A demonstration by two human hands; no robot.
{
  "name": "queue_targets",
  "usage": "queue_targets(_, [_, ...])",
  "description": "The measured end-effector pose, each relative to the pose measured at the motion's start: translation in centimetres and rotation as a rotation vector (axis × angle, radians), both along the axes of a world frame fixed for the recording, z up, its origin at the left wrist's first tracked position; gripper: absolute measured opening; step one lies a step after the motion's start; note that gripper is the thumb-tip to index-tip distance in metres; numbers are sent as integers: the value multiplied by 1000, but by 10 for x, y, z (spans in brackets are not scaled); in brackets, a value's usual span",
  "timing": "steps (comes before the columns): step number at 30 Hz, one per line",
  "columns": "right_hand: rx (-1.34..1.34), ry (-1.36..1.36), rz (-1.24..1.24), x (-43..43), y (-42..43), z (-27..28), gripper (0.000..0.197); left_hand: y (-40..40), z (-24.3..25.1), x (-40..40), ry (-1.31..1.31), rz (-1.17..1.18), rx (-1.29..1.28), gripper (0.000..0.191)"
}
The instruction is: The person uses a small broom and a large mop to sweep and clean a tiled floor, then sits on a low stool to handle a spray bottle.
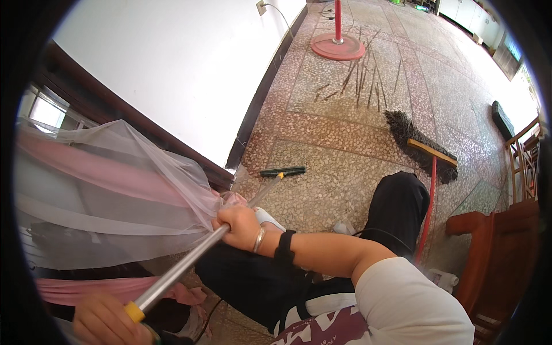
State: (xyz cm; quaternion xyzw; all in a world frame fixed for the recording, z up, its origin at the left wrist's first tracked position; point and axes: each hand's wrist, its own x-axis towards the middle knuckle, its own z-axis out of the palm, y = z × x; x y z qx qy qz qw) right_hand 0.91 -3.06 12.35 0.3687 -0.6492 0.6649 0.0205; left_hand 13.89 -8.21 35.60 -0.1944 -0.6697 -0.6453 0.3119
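My right hand (238, 227), with a silver bangle and a black wrist strap, is closed around the middle of a metal pole (183, 269). Lower left, my left hand (108, 319), slightly blurred, grips the pole's near end by its yellow collar (134, 311). At its far end a yellow fitting joins the pole to a dark green squeegee-like head (283, 171) on the terrazzo floor. A sheer white and pink curtain (146, 172) bunches up against my right hand; whether the fingers also hold some of it, I cannot tell.
A dust mop (420, 146) with a red handle lies to the right, beside dark wooden furniture (496, 254). Thin dark strips (366, 82) are scattered before a round red stand base (338, 46). A white wall (172, 73) with dark skirting borders the left; glass (479, 197) lies at right.
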Motion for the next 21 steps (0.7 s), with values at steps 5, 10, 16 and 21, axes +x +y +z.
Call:
queue_targets(5, [-37,58,-34,-47,-25,-27,19,18,-10,-14,75,97,-294,10])
queue_targets(10, [-23,23,69,8,-16,-3,24,-2,24,6,-57,-141,-274,18])
queue_targets(16, [22,47,-17,-21,-50,-21,16,0,-4,-1,11,206,-89,36])
queue_targets(21, [7,41,132,5,-44,-21,13,-9,-4,28,43,101,-84,32])
